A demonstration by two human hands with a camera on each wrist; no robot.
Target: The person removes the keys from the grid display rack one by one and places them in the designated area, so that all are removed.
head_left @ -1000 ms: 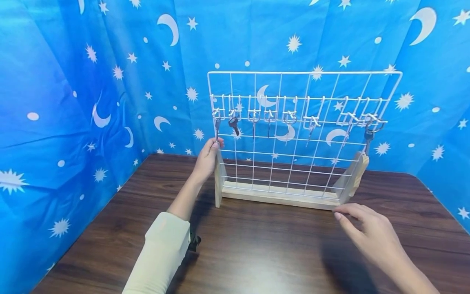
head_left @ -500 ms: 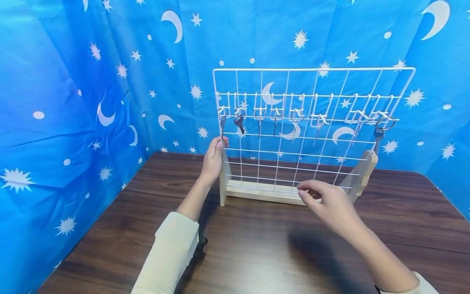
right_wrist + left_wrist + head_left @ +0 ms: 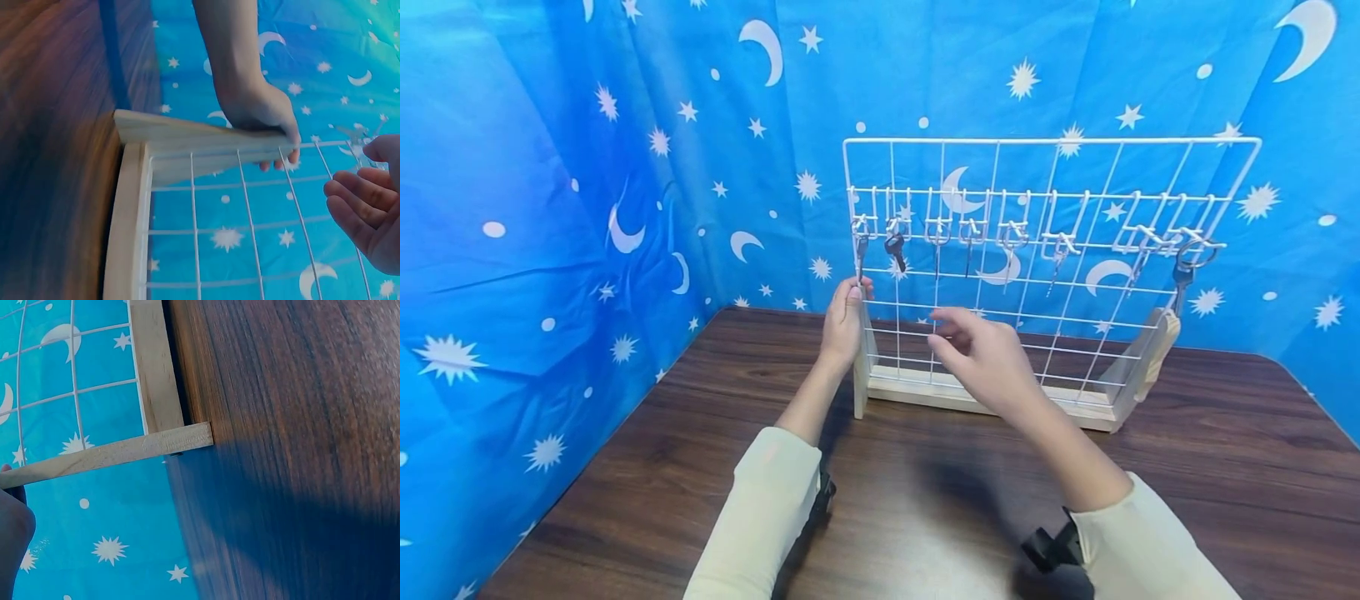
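A white wire grid rack [image 3: 1052, 143] stands in a pale wooden base [image 3: 925, 390]. My left hand [image 3: 842, 329] grips the top of the stand's left wooden side panel [image 3: 106, 452], its thumb on the near side. In front of the grid, my right hand [image 3: 988, 354] hovers with loosely bent fingers and nothing in them; the right wrist view shows the bare palm side of the fingers [image 3: 359, 203]. Along a row of white hooks [image 3: 1063, 243] hang several keys on rings, among them a dark key [image 3: 896, 250] near the left and a larger-ringed key [image 3: 1182, 275] at the far right.
The rack stands on a dark wood-grain table [image 3: 662, 467]. Behind and left of it hangs a blue curtain [image 3: 550, 208] with white moons and stars. A black wrist mount [image 3: 1056, 546] sticks out from my right sleeve.
My right hand has moved left and upward from the rack's right base corner to before the middle of the grid. The left hand keeps its grip; the view has shifted slightly.
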